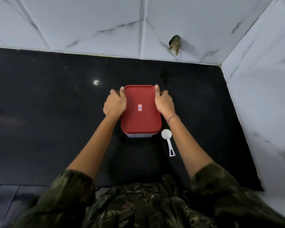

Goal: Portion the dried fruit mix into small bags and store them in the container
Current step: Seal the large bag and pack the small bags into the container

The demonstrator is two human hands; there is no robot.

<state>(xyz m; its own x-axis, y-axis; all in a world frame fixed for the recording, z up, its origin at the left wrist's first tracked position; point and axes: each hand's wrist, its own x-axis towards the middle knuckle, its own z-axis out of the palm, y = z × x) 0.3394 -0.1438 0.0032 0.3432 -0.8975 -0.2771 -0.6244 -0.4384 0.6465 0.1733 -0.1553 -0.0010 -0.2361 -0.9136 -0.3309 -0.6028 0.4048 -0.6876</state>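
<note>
1. Container sits square in front of you on the black counter, about mid-depth and a little right of centre, long side running away from you.
2. Its red lid is on and covers the whole top; a small sticker marks the middle of it.
3. Only a thin strip of the clear base peeks out under the lid's near edge, so what is inside cannot be seen.
4. Your left hand clasps the container's left side near the far corner, thumb lying along the lid's edge, fingers curled down over the side.
5. Your right hand mirrors it on the right side, thumb up on the lid's rim, fingers wrapped round the outside.
6. A thread bracelet circles your right wrist.
7. A white scoop lies on the counter just beside the container's near right corner, bowl towards the container, handle pointing back at you; neither hand touches it.
8. Behind the counter, pale veined tiles meet in a corner on the right, and a rough hole breaks the back wall.
9. Camouflage sleeves are pushed up both your forearms.
</note>
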